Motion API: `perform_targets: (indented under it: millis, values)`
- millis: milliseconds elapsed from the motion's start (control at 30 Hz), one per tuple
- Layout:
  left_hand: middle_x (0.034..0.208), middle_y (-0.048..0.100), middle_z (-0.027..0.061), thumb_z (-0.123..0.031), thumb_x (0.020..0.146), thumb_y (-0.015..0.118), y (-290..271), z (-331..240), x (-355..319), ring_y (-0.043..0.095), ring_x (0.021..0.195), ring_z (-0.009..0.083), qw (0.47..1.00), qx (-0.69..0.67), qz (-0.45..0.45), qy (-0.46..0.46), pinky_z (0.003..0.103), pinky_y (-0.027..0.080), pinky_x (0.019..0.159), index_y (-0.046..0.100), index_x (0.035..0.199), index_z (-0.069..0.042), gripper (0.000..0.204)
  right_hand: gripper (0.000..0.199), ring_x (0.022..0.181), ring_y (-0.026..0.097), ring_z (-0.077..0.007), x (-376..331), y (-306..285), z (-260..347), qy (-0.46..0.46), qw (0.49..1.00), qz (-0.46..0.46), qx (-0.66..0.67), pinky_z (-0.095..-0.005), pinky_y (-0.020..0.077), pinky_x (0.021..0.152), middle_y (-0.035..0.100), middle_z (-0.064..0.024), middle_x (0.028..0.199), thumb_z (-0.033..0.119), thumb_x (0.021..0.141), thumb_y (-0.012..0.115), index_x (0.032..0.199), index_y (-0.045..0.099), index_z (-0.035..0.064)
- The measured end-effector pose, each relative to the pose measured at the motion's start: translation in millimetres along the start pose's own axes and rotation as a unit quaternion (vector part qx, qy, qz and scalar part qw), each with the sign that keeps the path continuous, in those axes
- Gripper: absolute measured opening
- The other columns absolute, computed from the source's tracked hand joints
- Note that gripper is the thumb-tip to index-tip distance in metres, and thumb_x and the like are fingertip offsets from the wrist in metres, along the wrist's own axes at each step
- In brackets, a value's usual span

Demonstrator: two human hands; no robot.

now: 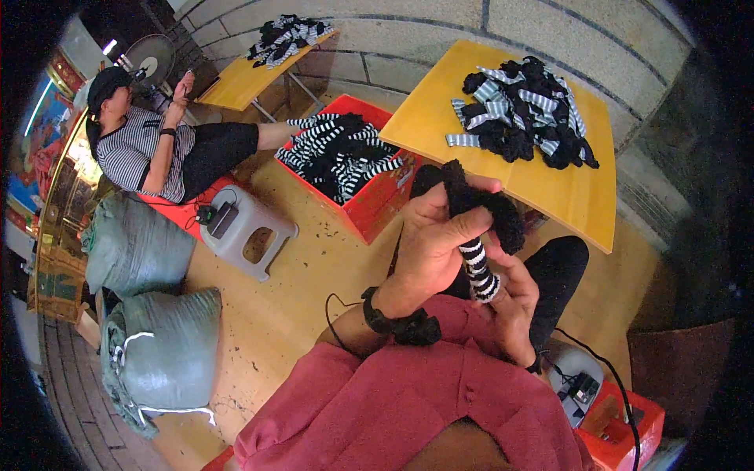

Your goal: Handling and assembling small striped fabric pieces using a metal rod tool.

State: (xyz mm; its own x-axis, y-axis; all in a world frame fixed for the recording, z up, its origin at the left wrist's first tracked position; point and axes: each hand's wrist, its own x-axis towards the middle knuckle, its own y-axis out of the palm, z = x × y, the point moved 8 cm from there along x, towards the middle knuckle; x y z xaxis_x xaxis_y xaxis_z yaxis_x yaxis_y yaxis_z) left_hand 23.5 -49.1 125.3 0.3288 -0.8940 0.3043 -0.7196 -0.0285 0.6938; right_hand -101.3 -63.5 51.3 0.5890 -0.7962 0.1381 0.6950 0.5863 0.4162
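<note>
In front of my chest I hold a knitted piece [478,267], sock-like, with a fluffy black part above and a narrow black-and-white striped tube below. My left hand [432,247] is closed round the black part, its thumb pressed across the front. Lower down, my right hand [514,302] grips the striped tube near its pale end, and some of its fingers are hidden behind the piece. On the yellow table [428,94] ahead lies a heap of similar black and grey-striped knitted pieces [522,110].
A red crate [369,220] of striped knits stands left of the table. Beyond it, a person [149,149] sits near another yellow table [228,88]. Grey stool [250,231] and stuffed sacks [169,345] are at left; a red crate [628,428] and black cable [613,365] at lower right.
</note>
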Motion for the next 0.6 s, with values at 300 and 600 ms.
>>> perform_targets:
  millis: [300,600]
  values:
    - [0.082,0.062,0.0077,-0.01,0.083,0.062,5,14,-7,0.059,0.063,0.0127,1.0,-0.019,-0.006,-0.018,0.025,0.049,0.056,0.057,0.1,0.0,0.02,0.039,0.059,0.051,-0.0062,-1,7,-13,0.046,0.993,0.014,0.11,-0.0175,0.0367,0.043,0.059,-0.003,0.086,0.009,0.082,0.059,0.119,0.047,0.0031]
    - [0.078,0.061,0.0091,-0.021,0.088,0.056,-1,11,8,0.059,0.064,0.0159,0.999,0.003,-0.006,-0.047,0.028,0.048,0.06,0.054,0.099,0.0,0.024,0.025,0.069,0.054,-0.0061,7,0,2,0.012,0.999,0.009,-0.05,-0.0177,0.042,0.058,0.06,-0.0009,0.087,0.001,0.089,0.049,0.113,0.055,0.0004]
